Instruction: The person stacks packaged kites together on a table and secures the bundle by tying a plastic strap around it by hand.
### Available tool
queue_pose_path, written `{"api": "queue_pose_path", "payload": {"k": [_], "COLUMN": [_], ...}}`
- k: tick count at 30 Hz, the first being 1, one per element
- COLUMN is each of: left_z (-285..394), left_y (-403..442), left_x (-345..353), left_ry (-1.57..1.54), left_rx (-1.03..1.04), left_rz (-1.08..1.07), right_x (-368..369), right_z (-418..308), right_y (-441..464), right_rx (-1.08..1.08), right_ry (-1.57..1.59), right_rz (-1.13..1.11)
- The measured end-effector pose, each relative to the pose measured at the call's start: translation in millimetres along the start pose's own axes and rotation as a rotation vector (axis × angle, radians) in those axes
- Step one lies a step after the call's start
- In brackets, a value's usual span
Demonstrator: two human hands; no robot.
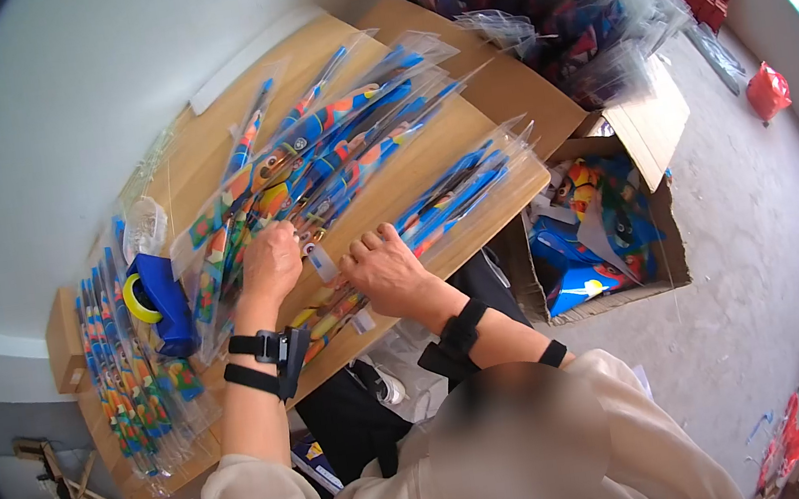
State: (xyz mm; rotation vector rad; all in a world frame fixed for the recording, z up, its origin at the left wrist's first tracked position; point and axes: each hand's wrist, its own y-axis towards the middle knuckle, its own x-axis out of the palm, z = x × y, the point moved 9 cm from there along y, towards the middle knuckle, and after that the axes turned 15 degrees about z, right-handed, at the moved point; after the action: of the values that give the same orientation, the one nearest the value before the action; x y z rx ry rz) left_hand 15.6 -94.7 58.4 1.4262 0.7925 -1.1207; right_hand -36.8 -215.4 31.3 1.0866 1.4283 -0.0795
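Long clear plastic bags with slim, colourful rolled items (307, 161) lie in a pile on the wooden table. My left hand (270, 261) is over the near end of this pile, fingers bent together; what they pinch is hidden. Just right of its fingertips is a small whitish tag (322, 264). My right hand (384, 270) has its fingers curled down at a bagged colourful roll (333, 317) along the table's front edge. Beyond my right hand is a smaller stack of bagged rolls (453, 197).
A blue tape dispenser (165, 306) with yellow tape stands left, beside a row of bagged rolls (129, 376). An open carton (613, 297) with colourful printed pieces is right of the table (514, 196). Behind it, many bagged items (549, 3) fill another carton.
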Motion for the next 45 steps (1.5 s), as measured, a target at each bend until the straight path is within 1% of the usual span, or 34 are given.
{"api": "queue_pose_path", "payload": {"k": [1, 2, 3, 4, 5, 6, 8, 9, 11, 12, 15, 16, 17, 19, 20, 22, 25, 26, 27, 29, 30, 32, 33, 35, 36, 37, 38, 39, 40, 41, 42, 43, 44, 45], "left_z": [-1, -2, -4, -5, -6, 5, 16, 16, 9, 7, -5, -7, -6, -7, -8, -22, -13, -11, -8, -8, -3, -3, -2, -5, -2, 0, 0, 6, 11, 10, 17, 21, 1, -5], "left_y": [-5, -10, -19, -28, -34, -43, -55, -50, -47, -44, -7, -8, -7, -2, 2, 11, 9, 6, 2, -13, -18, -28, -34, -39, -42, -45, -44, -46, -49, -44, -37, -30, -24, -22], "left_x": [1, -1, 3, 7, 8, 18, 30, 26, 30, 34, 10, 23, 28, 35, 39, 46, 26, 16, 11, 16, 14, 22, 29, 36, 37, 38, 35, 36, 37, 30, 19, 12, 26, 38], "left_ry": [-0.045, -0.043, -0.086, -0.129, -0.127, -0.234, -0.372, -0.371, -0.53, -0.527, -0.2, -0.11, -0.111, 0.023, 0.02, 0.02, -0.069, -0.195, -0.197, -0.238, -0.272, -0.316, -0.36, -0.352, -0.358, -0.363, -0.361, -0.374, -0.387, -0.381, -0.476, -0.573, -0.614, -0.613], "left_rx": [-0.046, -0.046, -0.06, -0.074, -0.075, -0.011, 0.067, 0.066, -0.138, -0.14, 0.055, 0.05, 0.051, 0.048, 0.055, -0.033, 0.062, 0.051, 0.054, -0.033, -0.018, -0.012, -0.009, 0.01, 0.001, -0.012, -0.021, -0.009, 0.004, -0.004, -0.009, -0.015, -0.103, -0.109], "left_rz": [-0.099, -0.099, -0.16, -0.22, -0.22, -0.321, -0.479, -0.477, -0.672, -0.669, 0.016, -0.07, -0.068, 0.009, 0.008, -0.038, 0.0, -0.004, -0.006, -0.161, -0.202, -0.25, -0.301, -0.311, -0.38, -0.449, -0.447, -0.547, -0.648, -0.646, -0.659, -0.67, -0.632, -0.63], "right_x": [-4, -7, -10, -21, -33, -37, -39, -38, -7, -6, -9, -10, -11, -9, -9, -11, -19, -22, -22, -19, -17, -20, -21, -26, -31, -43, -53, -50, -35, -21, -18, -19, -16, -12], "right_z": [1, 2, 0, -5, -11, -11, -14, -15, -11, -11, -13, -13, -13, -11, -12, -12, -11, -13, -13, -13, -13, -14, -14, -14, -15, -15, -16, -17, -14, -10, -8, -8, -8, -8], "right_y": [0, -1, -2, -1, -1, -1, 0, 0, -4, -4, -3, -3, -3, -5, -6, -7, -5, -5, -5, -6, -6, -5, -5, -4, -2, 0, 2, 2, 2, 1, 3, 5, 6, 7], "right_rx": [0.023, 0.046, 0.046, -0.015, -0.076, -0.077, -0.119, -0.134, -0.103, -0.106, -0.127, -0.128, -0.127, -0.142, -0.157, -0.164, -0.179, -0.189, -0.186, -0.176, -0.175, -0.192, -0.192, -0.189, -0.189, -0.181, -0.176, -0.183, -0.15, -0.117, -0.072, -0.078, -0.087, -0.095], "right_ry": [0.034, 0.068, 0.07, 0.049, 0.03, 0.031, 0.01, 0.003, 0.008, 0.009, 0.015, 0.008, 0.0, -0.016, -0.028, -0.031, -0.02, -0.002, -0.004, 0.034, 0.032, 0.063, 0.06, 0.087, 0.086, 0.096, 0.111, 0.12, 0.075, 0.028, 0.099, 0.102, 0.079, 0.056], "right_rz": [0.036, 0.07, 0.07, 0.167, 0.265, 0.265, 0.243, 0.236, -0.057, -0.055, 0.006, 0.025, 0.044, 0.043, 0.043, 0.058, 0.101, 0.126, 0.125, 0.087, 0.087, 0.168, 0.17, 0.202, 0.202, 0.275, 0.347, 0.349, 0.244, 0.139, 0.083, 0.085, 0.023, -0.039]}}
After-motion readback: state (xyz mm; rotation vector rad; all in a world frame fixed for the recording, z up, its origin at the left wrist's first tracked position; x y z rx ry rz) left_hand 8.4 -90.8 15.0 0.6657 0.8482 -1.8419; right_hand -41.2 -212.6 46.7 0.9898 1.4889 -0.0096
